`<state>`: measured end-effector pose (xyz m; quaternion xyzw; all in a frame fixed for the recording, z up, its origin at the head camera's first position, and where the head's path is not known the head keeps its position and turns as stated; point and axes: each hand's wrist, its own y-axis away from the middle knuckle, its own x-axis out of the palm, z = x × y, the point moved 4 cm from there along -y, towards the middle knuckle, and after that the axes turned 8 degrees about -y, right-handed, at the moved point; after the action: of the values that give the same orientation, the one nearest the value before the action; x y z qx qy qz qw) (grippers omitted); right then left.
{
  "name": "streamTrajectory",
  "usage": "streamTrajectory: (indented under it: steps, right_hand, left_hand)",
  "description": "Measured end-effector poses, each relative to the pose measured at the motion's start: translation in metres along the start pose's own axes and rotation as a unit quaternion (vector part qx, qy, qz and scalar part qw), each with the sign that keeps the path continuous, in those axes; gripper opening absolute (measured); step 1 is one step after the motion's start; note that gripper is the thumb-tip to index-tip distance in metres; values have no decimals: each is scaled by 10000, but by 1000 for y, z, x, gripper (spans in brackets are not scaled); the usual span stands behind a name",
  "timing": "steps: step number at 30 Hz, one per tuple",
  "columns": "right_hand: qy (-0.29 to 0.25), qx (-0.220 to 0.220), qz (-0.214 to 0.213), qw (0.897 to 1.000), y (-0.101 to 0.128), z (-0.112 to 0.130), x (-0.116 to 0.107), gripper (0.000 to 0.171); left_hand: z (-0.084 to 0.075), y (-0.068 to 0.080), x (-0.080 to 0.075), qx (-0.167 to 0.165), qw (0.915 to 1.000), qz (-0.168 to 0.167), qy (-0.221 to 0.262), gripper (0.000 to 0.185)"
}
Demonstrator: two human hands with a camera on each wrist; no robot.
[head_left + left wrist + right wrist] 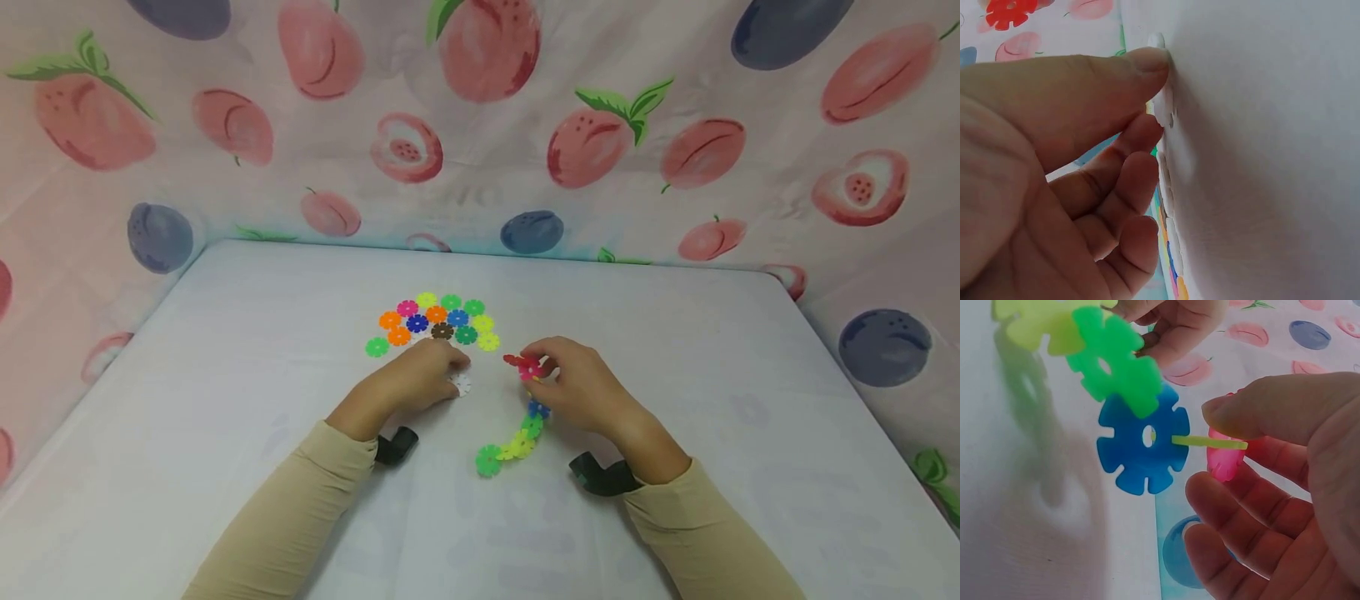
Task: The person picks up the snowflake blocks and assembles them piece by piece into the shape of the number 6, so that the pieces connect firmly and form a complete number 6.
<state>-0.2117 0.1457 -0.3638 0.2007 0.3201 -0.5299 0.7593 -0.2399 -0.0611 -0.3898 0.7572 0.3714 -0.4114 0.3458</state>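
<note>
My left hand (416,375) bends over a white interlocking disc (463,384) on the table. In the left wrist view, thumb and index finger pinch this white disc (1163,103) at its edges. My right hand (583,390) holds the upper end of a curved chain of notched plastic discs, pinching a pink disc (1225,464). A red disc (513,360) sits beyond the pink one. Below hang a yellow disc (1210,442), a blue disc (1141,456), a green disc (1113,362) and more yellow, ending in a green disc (489,460).
Several loose discs in orange, blue, green, yellow and brown (442,332) lie flat beyond my left hand. A light green disc (377,347) marks their left end. The white-covered table (712,358) meets a fruit-print cloth (480,183) at the back. Black wrist mounts (603,477) sit under both wrists.
</note>
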Motion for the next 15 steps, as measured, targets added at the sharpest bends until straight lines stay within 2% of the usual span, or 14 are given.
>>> streamTrajectory:
  steps: [5, 9, 12, 15]
  right_hand:
    - [14, 11, 10, 10000, 0, -1, 0, 41]
    - [-34, 8, -7, 10000, 1, -1, 0, 40]
    - [-183, -32, -12, 9998, 1, -1, 0, 39]
    - [-431, -151, -7, 9990, 1, -1, -1, 35]
  left_hand:
    - [2, 0, 1, -158, 9998, 90, 124, 32]
    - [2, 0, 1, -83, 9997, 46, 225, 21]
    - [3, 1, -2, -27, 9993, -109, 351, 13]
    - [1, 3, -8, -40, 9966, -332, 747, 14]
